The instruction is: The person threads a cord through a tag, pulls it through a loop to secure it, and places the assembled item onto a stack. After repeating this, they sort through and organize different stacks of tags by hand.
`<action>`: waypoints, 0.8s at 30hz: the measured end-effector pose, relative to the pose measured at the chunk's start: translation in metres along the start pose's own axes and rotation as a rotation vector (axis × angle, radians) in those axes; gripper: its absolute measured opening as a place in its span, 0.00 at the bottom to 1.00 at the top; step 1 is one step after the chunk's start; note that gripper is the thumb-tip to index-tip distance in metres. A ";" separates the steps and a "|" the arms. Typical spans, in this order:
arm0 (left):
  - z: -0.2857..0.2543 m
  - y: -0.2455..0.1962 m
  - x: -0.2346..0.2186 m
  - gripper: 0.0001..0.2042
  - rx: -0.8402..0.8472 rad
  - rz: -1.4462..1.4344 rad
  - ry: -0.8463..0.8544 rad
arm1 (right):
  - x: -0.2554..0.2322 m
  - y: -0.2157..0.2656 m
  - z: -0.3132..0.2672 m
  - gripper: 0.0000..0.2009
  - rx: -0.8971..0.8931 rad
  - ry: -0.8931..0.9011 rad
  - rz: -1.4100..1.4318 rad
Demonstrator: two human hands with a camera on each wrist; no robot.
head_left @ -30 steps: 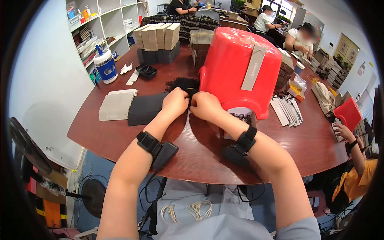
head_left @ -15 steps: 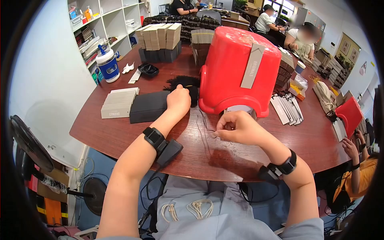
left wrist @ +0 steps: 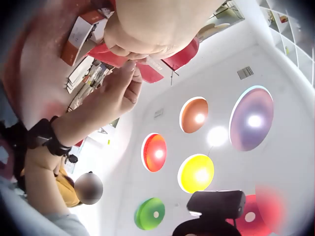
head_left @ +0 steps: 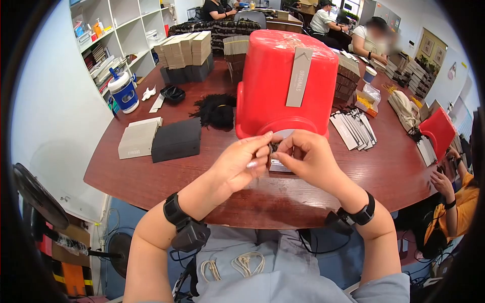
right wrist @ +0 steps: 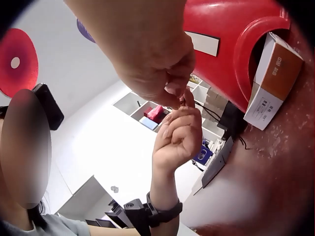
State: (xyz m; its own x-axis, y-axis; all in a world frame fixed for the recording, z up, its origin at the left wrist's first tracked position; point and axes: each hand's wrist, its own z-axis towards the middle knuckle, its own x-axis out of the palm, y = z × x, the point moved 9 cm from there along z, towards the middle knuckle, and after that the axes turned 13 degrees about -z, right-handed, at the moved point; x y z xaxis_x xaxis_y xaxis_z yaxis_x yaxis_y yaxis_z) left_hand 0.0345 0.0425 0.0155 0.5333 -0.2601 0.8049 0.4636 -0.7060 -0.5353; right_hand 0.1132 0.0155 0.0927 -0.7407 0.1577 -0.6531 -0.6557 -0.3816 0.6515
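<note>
Both hands meet over the table, just before a red plastic stool (head_left: 290, 76). My left hand (head_left: 240, 164) has thumb and forefinger pinched together on a thin black cord. Against those fingertips, my right hand (head_left: 310, 156) pinches the same cord with its thumb and forefinger. Loose ends of the black cord (right wrist: 209, 112) trail from between the fingers in the right wrist view. The fingertips largely hide the held part. Behind the left hand lies a bundle of black cords (head_left: 216, 110). A small white and orange box (right wrist: 275, 81) sits in the stool's opening, below the hands.
Left of the hands lie a dark grey stack (head_left: 177, 140) and a stack of light grey tags (head_left: 140, 137). One grey tag (head_left: 299, 77) is stuck on the stool. Corded tags (head_left: 353, 130) lie to its right. A blue and white jug (head_left: 123, 92) stands at the back left.
The right hand drew a cord from the black bundle toward me. The left hand then left the bundle and moved right to meet the right hand before the stool.
</note>
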 end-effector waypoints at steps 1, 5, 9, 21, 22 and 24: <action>0.003 -0.009 0.005 0.12 0.068 -0.064 0.056 | -0.002 0.005 -0.004 0.06 -0.051 -0.006 -0.074; 0.011 -0.033 0.009 0.12 0.220 0.001 0.044 | -0.007 0.006 -0.020 0.05 -0.108 0.001 -0.197; 0.014 -0.056 0.008 0.13 0.381 0.114 -0.003 | -0.010 -0.001 -0.033 0.06 -0.086 0.034 -0.240; 0.015 -0.047 0.021 0.12 0.430 0.399 0.035 | -0.005 -0.069 0.001 0.07 0.014 0.079 -0.369; 0.013 -0.047 0.021 0.12 0.455 0.511 0.019 | -0.007 -0.077 0.005 0.07 0.038 0.059 -0.500; 0.016 -0.046 0.019 0.12 0.507 0.622 0.029 | 0.007 -0.084 0.006 0.07 -0.032 0.093 -0.560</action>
State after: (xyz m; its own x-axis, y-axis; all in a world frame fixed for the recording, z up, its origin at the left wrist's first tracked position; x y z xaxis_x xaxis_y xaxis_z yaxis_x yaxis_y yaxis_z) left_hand 0.0345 0.0802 0.0513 0.7843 -0.5292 0.3239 0.3564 -0.0430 -0.9333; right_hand 0.1622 0.0541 0.0356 -0.2641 0.2642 -0.9276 -0.9389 -0.2906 0.1845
